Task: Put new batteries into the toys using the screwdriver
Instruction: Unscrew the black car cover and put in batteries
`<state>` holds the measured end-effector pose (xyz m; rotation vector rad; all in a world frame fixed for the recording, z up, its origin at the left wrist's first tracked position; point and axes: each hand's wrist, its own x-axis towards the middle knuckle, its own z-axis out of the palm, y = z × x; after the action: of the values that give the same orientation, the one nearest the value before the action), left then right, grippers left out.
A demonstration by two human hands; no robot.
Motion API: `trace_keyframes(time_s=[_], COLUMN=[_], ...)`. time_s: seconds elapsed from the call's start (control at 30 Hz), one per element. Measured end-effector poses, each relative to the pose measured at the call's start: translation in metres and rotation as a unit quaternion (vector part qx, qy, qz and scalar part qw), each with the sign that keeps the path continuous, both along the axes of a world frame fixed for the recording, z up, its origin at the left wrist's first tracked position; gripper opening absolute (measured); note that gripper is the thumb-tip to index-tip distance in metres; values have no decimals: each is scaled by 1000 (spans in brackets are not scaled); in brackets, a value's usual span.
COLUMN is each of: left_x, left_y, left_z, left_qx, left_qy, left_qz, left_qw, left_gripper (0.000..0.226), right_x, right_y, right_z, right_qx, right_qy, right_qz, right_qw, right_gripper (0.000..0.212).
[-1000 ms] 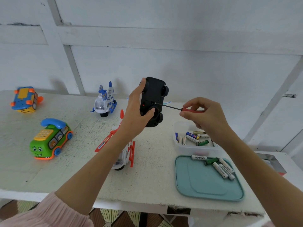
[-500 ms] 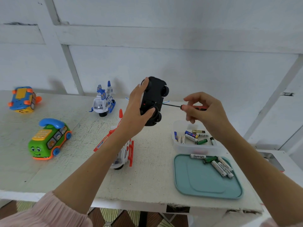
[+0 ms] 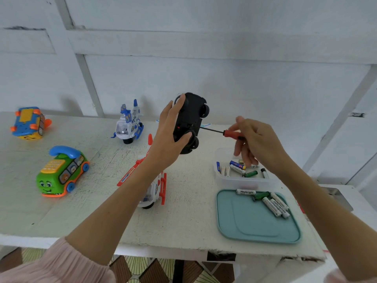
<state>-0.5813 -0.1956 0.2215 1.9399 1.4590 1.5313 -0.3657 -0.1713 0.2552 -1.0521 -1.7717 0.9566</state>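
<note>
I've got the black toy car (image 3: 190, 122) lifted above the table (image 3: 183, 221), belly turned to the right, my left hand (image 3: 168, 139) wrapped round it with the thumb pressed on the lower end. My right hand (image 3: 258, 142) pinches the red handle of the screwdriver (image 3: 223, 133), and the shaft runs level into the car's underside, tip seated at what looks like the battery cover screw. So I judge this to be the unscrewing step on this car, cover not yet off. The teal tray (image 3: 244, 225) sits below and right of the car with loose batteries (image 3: 273, 203) along its far edge; the clear tub (image 3: 242, 181) with more batteries lies just behind that tray. The red and white plane (image 3: 157, 186) stands on the table under my left wrist. Next move, as I read it: roll the handle between my fingertips while keeping the tip pushed in straight, car held firm so it doesn't twist, then catch the small screw.
</note>
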Motion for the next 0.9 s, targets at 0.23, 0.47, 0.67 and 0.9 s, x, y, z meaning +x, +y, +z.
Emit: trace_keyframes(time_s=[0.23,0.47,0.67,0.9], left_x=[-5,-5,-6,-6], left_y=[2,2,4,4], left_z=[-4,-4,-4,-3], left_qx=[-10,-9,-11,-12], left_qy=[-21,-24,-38,-36], left_qz=[5,1,-5,-10], left_qw=[1000,1000,999,999], left_gripper=[80,81,82,81], right_x=[3,-1,1,5], right_y=[-3,-2,-1,-1], right_z=[-2,5,3,3], right_qx=[70,-10,11,-16], right_qy=[55,27,29,-121], right_qz=[9,-14,7,21], right_qw=[996,999,999,992], right_gripper=[22,34,21,16])
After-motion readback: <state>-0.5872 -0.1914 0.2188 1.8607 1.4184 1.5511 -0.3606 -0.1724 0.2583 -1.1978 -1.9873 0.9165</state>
